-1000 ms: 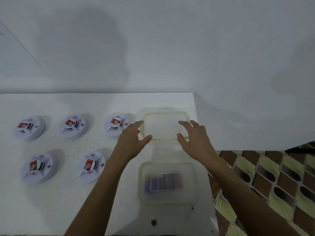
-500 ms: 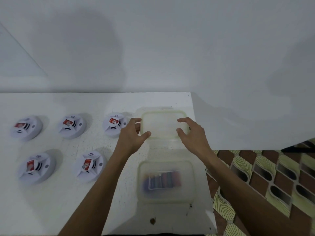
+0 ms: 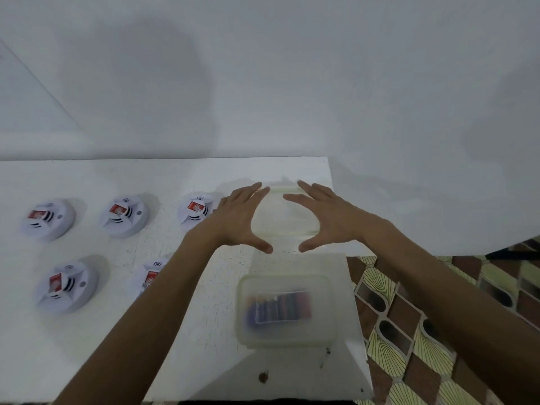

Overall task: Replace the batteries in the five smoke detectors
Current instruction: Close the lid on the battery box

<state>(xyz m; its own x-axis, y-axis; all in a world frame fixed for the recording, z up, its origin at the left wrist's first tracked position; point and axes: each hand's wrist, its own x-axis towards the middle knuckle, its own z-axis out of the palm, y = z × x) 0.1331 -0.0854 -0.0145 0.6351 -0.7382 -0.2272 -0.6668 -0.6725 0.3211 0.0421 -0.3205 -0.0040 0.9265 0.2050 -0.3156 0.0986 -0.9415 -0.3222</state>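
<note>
Five white round smoke detectors with red labels lie on the white table [image 3: 201, 340]: three in a back row [image 3: 48, 219] [image 3: 124, 214] [image 3: 195, 210], two in front [image 3: 65, 285] [image 3: 152, 277]. A translucent lidded box [image 3: 282, 214] stands at the table's back right. My left hand [image 3: 238, 217] and my right hand [image 3: 327, 217] lie spread over its left and right ends, fingers at its far edge, thumbs past its near edge. A second translucent box [image 3: 242, 323] nearer me holds several batteries [image 3: 279, 308].
The table's right edge [image 3: 358, 317] runs just beside both boxes, with patterned floor tiles [image 3: 438, 331] below it. A white wall [image 3: 263, 83] rises behind the table. A small brown spot [image 3: 263, 377] marks the table near its front edge.
Both hands have moved forward from the box's near corners and spread over its two ends. The box and detectors have stayed in place.
</note>
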